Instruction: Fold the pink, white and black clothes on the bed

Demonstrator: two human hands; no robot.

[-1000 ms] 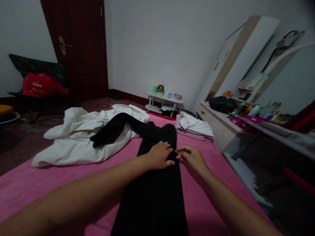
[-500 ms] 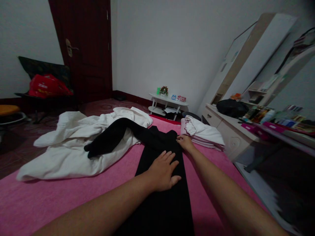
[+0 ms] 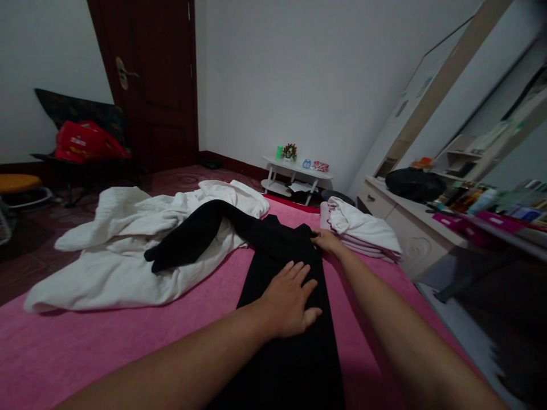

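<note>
A black long-sleeved top (image 3: pixel 294 364) lies on the pink bed cover (image 3: pixel 128 347), its collar end pointing away from me. One sleeve stretches left over a crumpled white garment (image 3: pixel 111 279). My left hand (image 3: pixel 290 299) rests flat on the top's middle, fingers spread. At the top's right shoulder, my right hand (image 3: pixel 327 241) has its fingers closed on the edge of the black cloth; the fingertips are partly hidden. Just beyond that hand sits a stack of folded white clothes (image 3: pixel 363 230).
To the right stand a dresser (image 3: pixel 410 233) with a black bag (image 3: pixel 414 184) and several bottles on it. A small white table (image 3: pixel 294 165) is against the far wall. At left, a chair holds a red bag (image 3: pixel 89 142), near a dark red door (image 3: pixel 149 80).
The view has swung slightly, so most things sit a little further right. My left hand stays flat on the top, and my right hand remains at its shoulder.
</note>
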